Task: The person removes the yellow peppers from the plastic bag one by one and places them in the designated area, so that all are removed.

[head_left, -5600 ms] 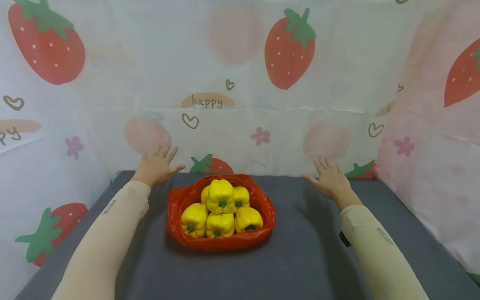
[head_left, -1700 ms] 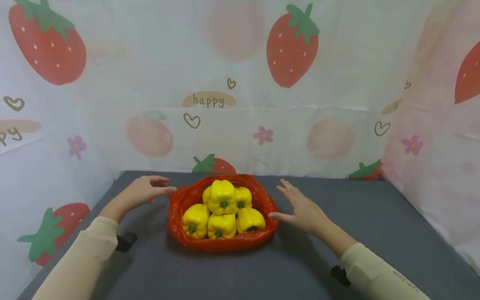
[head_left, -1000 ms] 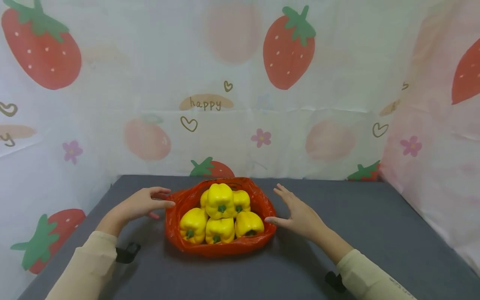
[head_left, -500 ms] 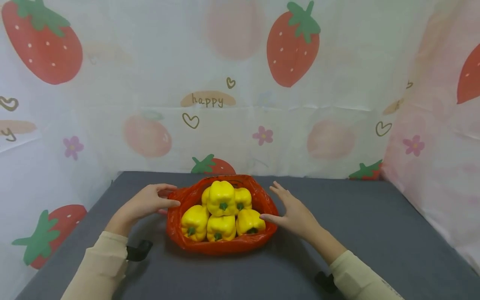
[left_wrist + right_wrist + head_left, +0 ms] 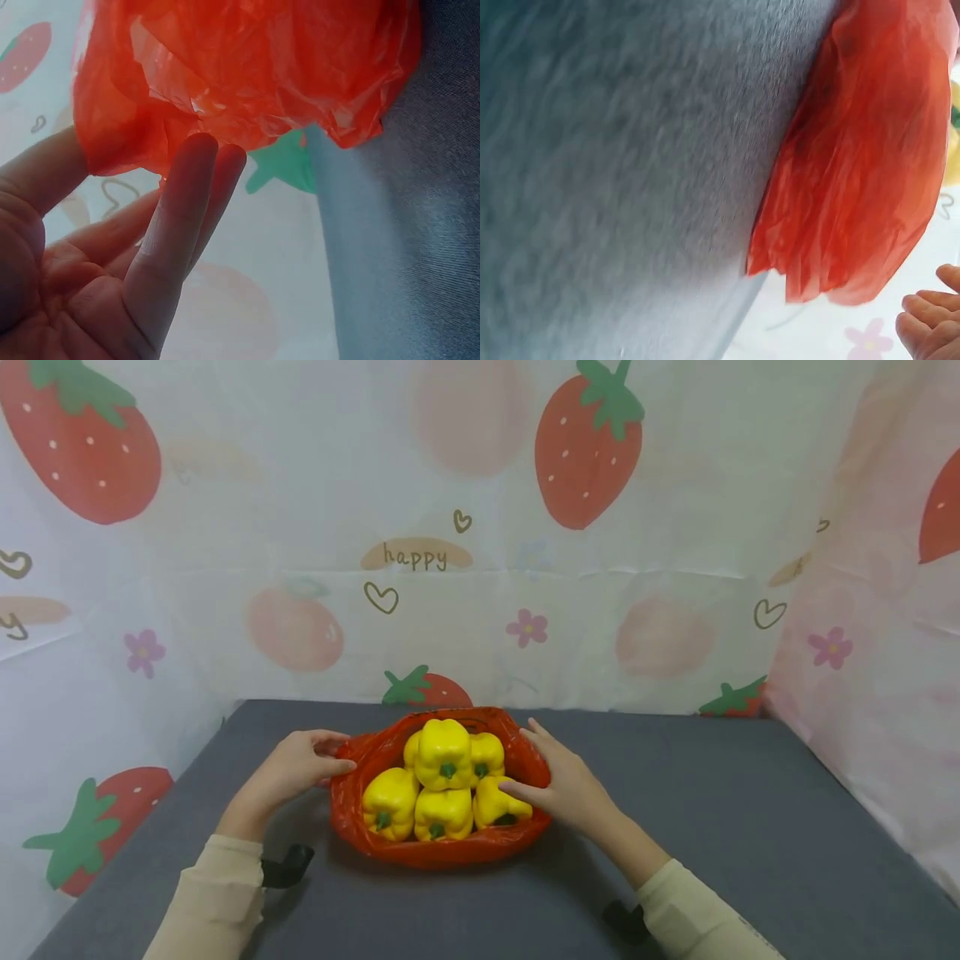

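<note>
a red plastic bag [image 5: 431,855] of lobed yellow peppers [image 5: 443,755] is flanked by left hand [image 5: 298,763] and right hand [image 5: 567,782], grips apart.

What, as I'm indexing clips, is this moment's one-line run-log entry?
red plastic bag: open on grey tabletop; contents: yellow bell peppers; left grip: at bag's left rim; right grip: thumb over bag's mouth, contact unclear

Your right grip [image 5: 933,321] is cut off at the lower right edge, fingers partly in frame, near the red bag [image 5: 862,157] but apart from it in this view. You've got the bag crumpled, see-through near its rim, beside the grey table [image 5: 622,165] filling the left. Yellow thing with green patch [image 5: 953,156] at right edge. Pale backdrop [image 5: 810,330], pink flower print [image 5: 868,343].
</note>
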`<state>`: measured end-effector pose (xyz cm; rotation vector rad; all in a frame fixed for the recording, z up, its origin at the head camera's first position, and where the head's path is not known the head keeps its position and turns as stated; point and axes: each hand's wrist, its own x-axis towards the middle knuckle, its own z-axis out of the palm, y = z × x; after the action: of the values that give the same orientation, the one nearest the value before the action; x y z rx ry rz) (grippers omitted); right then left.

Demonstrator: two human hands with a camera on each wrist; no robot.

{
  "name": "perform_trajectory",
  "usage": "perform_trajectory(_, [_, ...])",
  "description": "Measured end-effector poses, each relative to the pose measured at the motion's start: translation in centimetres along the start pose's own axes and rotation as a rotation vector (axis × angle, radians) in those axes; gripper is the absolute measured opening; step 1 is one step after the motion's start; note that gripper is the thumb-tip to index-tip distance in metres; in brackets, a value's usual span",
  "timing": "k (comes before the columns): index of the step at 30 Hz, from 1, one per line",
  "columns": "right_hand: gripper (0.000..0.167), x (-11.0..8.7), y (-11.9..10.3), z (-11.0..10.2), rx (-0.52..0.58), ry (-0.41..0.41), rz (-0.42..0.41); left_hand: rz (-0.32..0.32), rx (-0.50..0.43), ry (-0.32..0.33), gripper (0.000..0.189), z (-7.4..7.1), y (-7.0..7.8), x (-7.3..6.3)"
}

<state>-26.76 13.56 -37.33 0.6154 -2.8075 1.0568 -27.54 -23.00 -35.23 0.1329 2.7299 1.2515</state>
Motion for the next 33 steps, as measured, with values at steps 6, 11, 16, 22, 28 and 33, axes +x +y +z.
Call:
perform_trajectory(6, [0.082,0.0,-1.1,0.7,0.040,0.022,-0.002,-0.015,0.002,0.026,0.058,0.1,0.1,0.0])
perform_trajectory(11, [0.082,0.4,-2.1,1.3,0.093,0.046,-0.005,-0.037,0.007,0.042,0.057,0.1,0.5,-0.3])
perform_trajectory(16, [0.081,0.9,-3.0,2.2,0.142,0.071,-0.005,-0.029,0.002,0.056,0.054,0.3,0.7,-0.4])
perform_trajectory(22, [0.083,1.5,-4.3,3.2,0.199,0.096,0.017,-0.025,-0.003,0.064,0.052,0.4,0.7,-0.3])
perform_trajectory(28, [0.087,2.0,-5.2,4.1,0.232,0.085,0.062,-0.023,-0.011,0.058,0.052,0.4,0.9,-0.4])
perform_trajectory(33, [0.091,2.4,-6.0,4.7,0.269,0.113,0.085,-0.022,-0.014,0.058,0.052,0.4,1.0,-0.5])
